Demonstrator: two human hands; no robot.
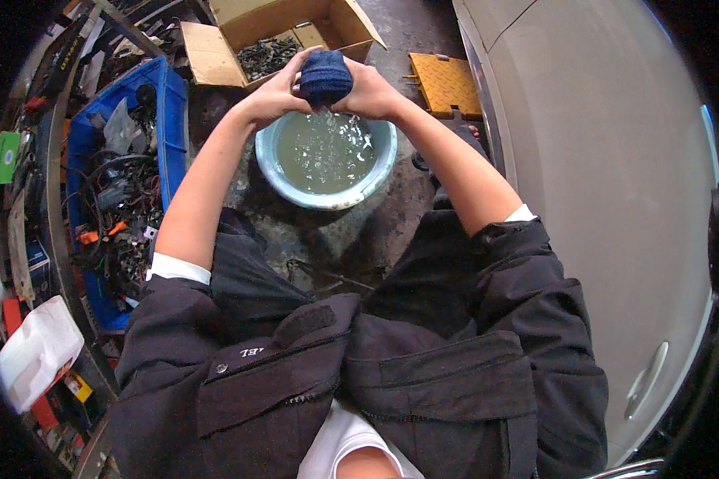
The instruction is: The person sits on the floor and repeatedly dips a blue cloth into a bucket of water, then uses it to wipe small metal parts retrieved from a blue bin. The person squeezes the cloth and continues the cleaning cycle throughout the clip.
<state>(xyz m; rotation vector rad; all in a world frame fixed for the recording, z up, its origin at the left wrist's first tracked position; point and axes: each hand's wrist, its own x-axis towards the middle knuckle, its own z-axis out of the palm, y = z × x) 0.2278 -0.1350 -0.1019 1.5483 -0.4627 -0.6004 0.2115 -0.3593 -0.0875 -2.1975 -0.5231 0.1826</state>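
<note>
A bunched dark blue cloth (325, 75) is gripped between my two hands above a light blue basin (329, 202). My left hand (280, 90) presses on it from the left, fingers around its far side. From the right, my right hand (372, 90) holds it with the thumb low on the near side. Cloudy greenish water (323, 155) fills much of the basin. Its surface is rippled and glinting right under the cloth, and drips seem to fall there. The undersides of the cloth and most fingertips are hidden.
A blue plastic crate (174, 132) of wires and small parts stands left, beside a cluttered metal rack (54, 179). Beyond the basin is an open cardboard box (210, 54) with dark parts. A yellow treadplate ramp (446, 84) lies near the car door (605, 239) at right.
</note>
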